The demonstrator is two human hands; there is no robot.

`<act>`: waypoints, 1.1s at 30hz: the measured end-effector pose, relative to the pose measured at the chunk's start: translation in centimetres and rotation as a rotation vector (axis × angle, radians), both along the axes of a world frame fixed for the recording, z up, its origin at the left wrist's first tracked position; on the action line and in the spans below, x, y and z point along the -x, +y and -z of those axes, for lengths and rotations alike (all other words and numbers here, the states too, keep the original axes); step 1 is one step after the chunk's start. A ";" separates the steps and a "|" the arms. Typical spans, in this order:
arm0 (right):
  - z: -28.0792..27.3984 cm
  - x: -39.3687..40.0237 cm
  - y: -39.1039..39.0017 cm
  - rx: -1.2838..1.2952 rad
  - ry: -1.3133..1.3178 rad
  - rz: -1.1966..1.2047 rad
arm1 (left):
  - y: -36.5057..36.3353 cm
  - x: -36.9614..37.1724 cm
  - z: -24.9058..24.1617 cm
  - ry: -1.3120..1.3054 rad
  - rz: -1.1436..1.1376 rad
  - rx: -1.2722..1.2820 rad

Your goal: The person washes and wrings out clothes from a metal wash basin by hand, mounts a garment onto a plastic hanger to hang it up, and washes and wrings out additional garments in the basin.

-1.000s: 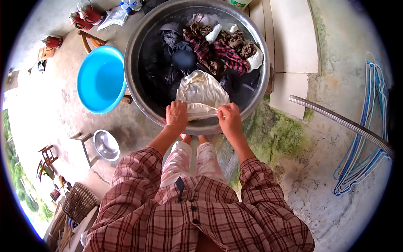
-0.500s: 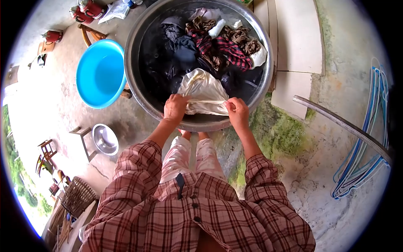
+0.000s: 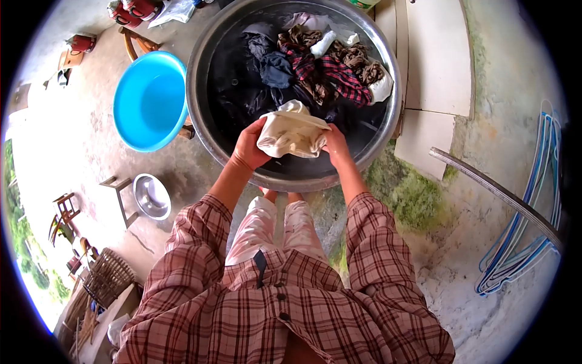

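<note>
A cream cloth garment (image 3: 294,133) is bunched up between my two hands, over the near side of a large metal basin (image 3: 297,181). My left hand (image 3: 249,147) grips its left side, the thumb at the upper edge. On the other side my right hand (image 3: 335,144) is closed on its right end. Dark water fills the basin around the garment. Farther back in it lie a red-and-black plaid cloth (image 3: 348,85), a crumpled brown cloth (image 3: 356,56), a dark blue cloth (image 3: 276,70) and a small white piece (image 3: 323,45).
To the left stands a bright blue plastic basin (image 3: 145,103), with a small metal bowl (image 3: 151,197) nearer me. On the right, a ribbed grey hose (image 3: 494,192) crosses in front of blue and white hangers (image 3: 548,155). Pale slabs (image 3: 433,73) border the basin. Red flasks (image 3: 142,7) stand at the back left.
The garment's edge was stretched straight between both hands; now it is gathered into a smaller bundle, lifted off the water. My hands have turned inward around it.
</note>
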State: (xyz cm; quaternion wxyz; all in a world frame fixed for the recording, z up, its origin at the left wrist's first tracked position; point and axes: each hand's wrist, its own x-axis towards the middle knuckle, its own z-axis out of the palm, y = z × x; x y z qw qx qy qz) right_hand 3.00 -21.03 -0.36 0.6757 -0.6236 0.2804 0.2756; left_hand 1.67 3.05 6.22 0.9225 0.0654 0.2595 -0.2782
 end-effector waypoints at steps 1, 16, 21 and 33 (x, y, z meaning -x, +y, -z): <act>0.6 0.0 0.8 -0.004 0.057 0.004 | -0.4 -0.1 -0.4 0.031 -0.003 0.086; -8.3 0.3 4.9 -0.928 0.126 0.093 | 1.6 -0.2 2.9 -0.044 0.220 -0.727; -14.5 -0.7 5.0 -0.173 -0.008 -0.855 | 1.0 -1.9 3.3 -0.179 0.160 -0.497; -5.9 3.1 -2.8 1.026 -0.701 -1.264 | 4.4 -2.5 -4.8 -1.451 0.577 -1.757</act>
